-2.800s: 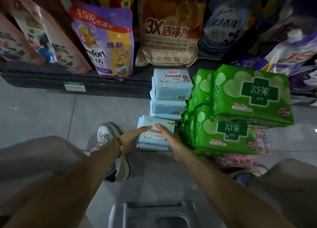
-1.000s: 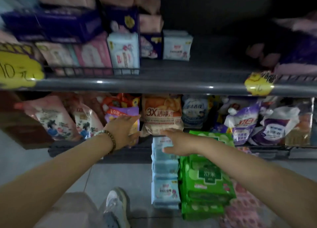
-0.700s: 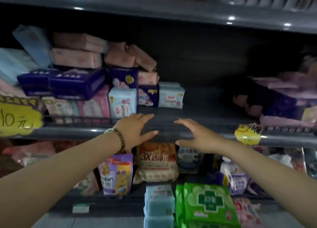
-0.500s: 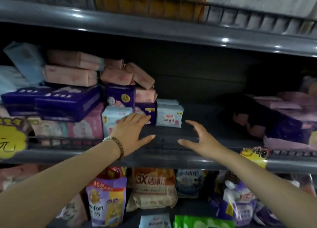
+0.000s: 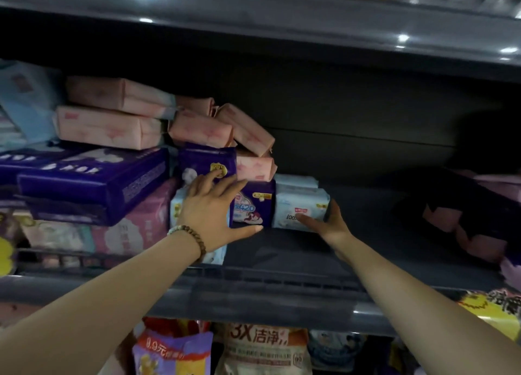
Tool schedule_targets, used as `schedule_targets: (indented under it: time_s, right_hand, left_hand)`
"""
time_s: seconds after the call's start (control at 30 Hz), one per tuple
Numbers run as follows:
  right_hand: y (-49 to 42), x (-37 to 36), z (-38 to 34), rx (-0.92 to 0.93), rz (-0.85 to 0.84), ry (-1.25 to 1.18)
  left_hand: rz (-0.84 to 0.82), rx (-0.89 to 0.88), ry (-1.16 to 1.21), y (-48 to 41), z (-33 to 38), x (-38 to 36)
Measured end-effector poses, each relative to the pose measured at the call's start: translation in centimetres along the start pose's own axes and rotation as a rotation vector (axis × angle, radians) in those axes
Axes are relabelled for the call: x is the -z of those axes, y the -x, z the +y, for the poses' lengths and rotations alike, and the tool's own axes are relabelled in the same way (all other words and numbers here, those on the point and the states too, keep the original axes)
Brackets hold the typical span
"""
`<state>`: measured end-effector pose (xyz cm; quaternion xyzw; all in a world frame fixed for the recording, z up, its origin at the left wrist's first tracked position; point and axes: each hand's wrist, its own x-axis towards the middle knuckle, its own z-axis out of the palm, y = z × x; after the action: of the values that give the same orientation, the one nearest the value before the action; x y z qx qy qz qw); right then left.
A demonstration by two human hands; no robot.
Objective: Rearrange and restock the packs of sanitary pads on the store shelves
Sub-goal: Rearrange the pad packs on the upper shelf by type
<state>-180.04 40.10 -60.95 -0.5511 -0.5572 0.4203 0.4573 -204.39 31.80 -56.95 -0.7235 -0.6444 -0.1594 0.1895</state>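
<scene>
White pack (image 5: 301,205) lies crosswise against my right hand (image 5: 328,226), fingers (image 5: 335,211) spread around its right end; left hand (image 5: 210,214) rests flat, open, on purple packs (image 5: 253,197).

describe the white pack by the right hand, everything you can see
The white pack is a soft plastic-wrapped block with a small red label on its front. It stands on the shelf, a similar pack behind it, its left end against a purple pack. The right hand touches its lower front and right end.
</scene>
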Motion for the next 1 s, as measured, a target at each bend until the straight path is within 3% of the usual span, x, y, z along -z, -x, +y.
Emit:
schedule_targets:
  time_s: [0.1,0.27,0.4,0.5,0.63,0.7,0.83,0.9,1.0]
  right_hand:
    - [-0.6,-0.4,0.2,0.019,0.022,0.016]
    - [0.7,-0.2,-0.3,-0.011,0.124,0.27]
    - [2.6,-0.4,-0.8,-0.024,0.063,0.141]
    - [4.7,0.0,-2.0,0.075,0.042,0.094]
    - [7.4,0.7,-3.4,0.222,0.085,-0.008]
    - [9.4,1.3,-4.5,0.264,0.114,-0.118]
    - [12.9,3.8,-6.9,0.116,0.039,-0.608]
    - [15.1,4.9,-7.7,0.056,-0.046,-0.771]
    - [18.3,5.2,-7.4,0.015,-0.207,-0.902]
  left_hand:
    - [-0.034,-0.031,0.067,-0.1,-0.5,0.3]
    - [-0.176,0.005,0.273,1.0,-1.7,2.8]
    - [-0.384,-0.048,-0.013,1.6,-2.9,4.5]
    - [-0.52,-0.071,-0.101,1.0,-3.6,6.0]
    - [-0.481,-0.081,-0.072,1.4,-3.7,7.0]
    - [-0.311,-0.046,0.141,2.1,-3.5,7.1]
    - [-0.045,0.122,0.919,3.9,-2.0,9.6]
    - [-0.076,0.313,1.125,5.2,-0.8,10.5]
    - [-0.312,0.603,1.314,7.8,1.0,9.8]
